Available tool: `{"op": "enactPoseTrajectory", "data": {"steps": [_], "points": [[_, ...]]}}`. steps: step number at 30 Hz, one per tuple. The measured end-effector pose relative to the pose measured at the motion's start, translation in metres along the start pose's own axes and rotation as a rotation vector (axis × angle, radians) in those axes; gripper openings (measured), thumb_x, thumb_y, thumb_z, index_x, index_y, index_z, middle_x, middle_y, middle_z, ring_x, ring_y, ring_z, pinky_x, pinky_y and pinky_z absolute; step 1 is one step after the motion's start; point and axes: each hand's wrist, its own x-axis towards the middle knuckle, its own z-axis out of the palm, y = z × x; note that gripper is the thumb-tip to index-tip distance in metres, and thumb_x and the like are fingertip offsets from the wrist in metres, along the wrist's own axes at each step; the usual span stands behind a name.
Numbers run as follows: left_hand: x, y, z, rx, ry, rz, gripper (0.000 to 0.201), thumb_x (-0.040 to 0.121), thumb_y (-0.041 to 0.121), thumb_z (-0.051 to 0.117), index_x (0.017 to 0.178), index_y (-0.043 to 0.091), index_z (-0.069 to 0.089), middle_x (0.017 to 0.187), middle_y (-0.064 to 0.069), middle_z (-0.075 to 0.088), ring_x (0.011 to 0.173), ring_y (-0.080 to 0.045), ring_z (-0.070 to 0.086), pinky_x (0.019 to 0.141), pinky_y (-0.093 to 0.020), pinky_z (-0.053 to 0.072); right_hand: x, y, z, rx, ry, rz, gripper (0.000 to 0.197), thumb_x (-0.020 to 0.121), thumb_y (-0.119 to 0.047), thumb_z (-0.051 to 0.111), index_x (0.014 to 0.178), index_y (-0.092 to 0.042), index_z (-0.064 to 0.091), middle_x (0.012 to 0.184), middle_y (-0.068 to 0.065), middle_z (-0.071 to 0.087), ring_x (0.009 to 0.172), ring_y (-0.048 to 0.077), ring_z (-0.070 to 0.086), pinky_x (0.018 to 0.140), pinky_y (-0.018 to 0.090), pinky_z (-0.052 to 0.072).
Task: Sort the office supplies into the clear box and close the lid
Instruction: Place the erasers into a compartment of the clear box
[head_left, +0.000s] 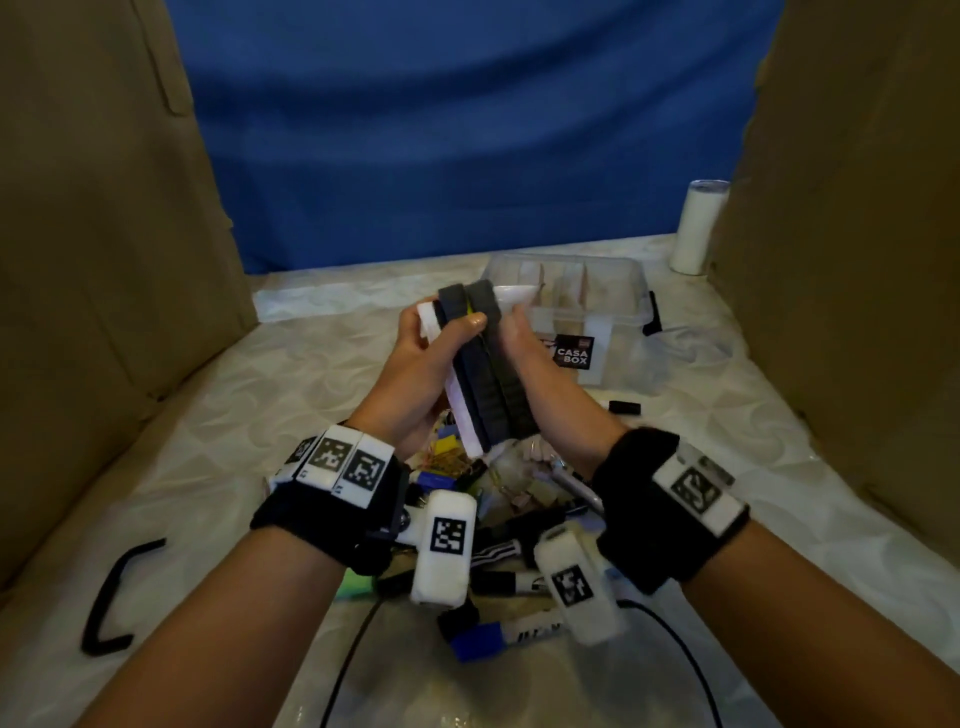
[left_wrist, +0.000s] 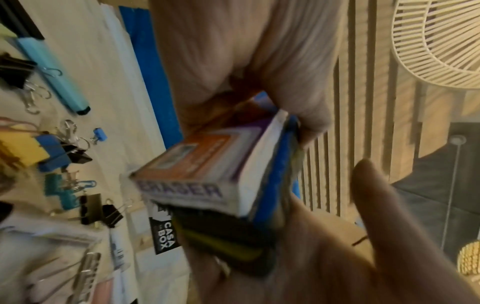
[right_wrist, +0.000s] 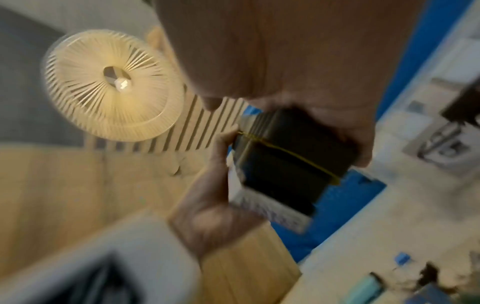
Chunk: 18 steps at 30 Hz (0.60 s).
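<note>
Head view: both hands are raised over the table, pressing a stack of whiteboard erasers between them.
Left hand: fingers curl round the white side of the stack, thumb across its dark felt edge.
Right hand: clasps the opposite side of the stack, fingers wrapped behind it.
Stack: dark felt pads upward, one carton face printed "ERASER" in the left wrist view.
Clear box: just beyond the right hand, lid off, dividers inside, a "CASA BOX" label on its front.
Loose supplies: under the wrists lie binder clips, markers and paper clips in a heap.
White cylinder: stands far beyond the right hand.
</note>
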Motion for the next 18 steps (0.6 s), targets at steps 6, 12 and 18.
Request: {"op": "enactPoseTrajectory", "data": {"steps": [6, 12, 18], "points": [[0.024, 0.006, 0.008, -0.075, 0.141, -0.037, 0.046, 0.085, 0.038, 0.062, 0.121, 0.017, 0.043, 0.114, -0.014, 0.064, 0.102, -0.027, 0.066, 0.078, -0.042, 0.058, -0.016, 0.013, -0.005, -0.623, 0.189, -0.361, 0.093, 0.08, -0.034, 0.069, 0.15, -0.026, 0.009, 0.14, -0.003, 0.031, 0.12, 0.009, 0.044, 0.098, 0.025, 0.045], [0.042, 0.018, 0.021, -0.004, 0.142, 0.049, 0.049, 0.087, 0.046, 0.061, 0.123, 0.018, 0.042, 0.101, -0.001, 0.061, 0.096, -0.02, 0.064, 0.08, -0.04, 0.057, 0.003, -0.002, -0.036, -0.796, 0.263, -0.378, 0.089, 0.071, -0.033, 0.072, 0.145, -0.023, 0.024, 0.131, 0.002, 0.041, 0.114, 0.022, 0.049, 0.091, 0.041, 0.05], [0.071, 0.043, 0.034, 0.127, 0.083, 0.0, 0.048, 0.078, 0.066, 0.058, 0.095, 0.021, 0.065, 0.095, -0.002, 0.073, 0.099, -0.023, 0.069, 0.089, -0.041, 0.055, 0.024, -0.014, -0.062, -1.007, 0.355, -0.476, 0.084, 0.066, -0.041, 0.067, 0.14, -0.016, 0.035, 0.125, 0.006, 0.045, 0.11, 0.027, 0.042, 0.096, 0.041, 0.043]]}}
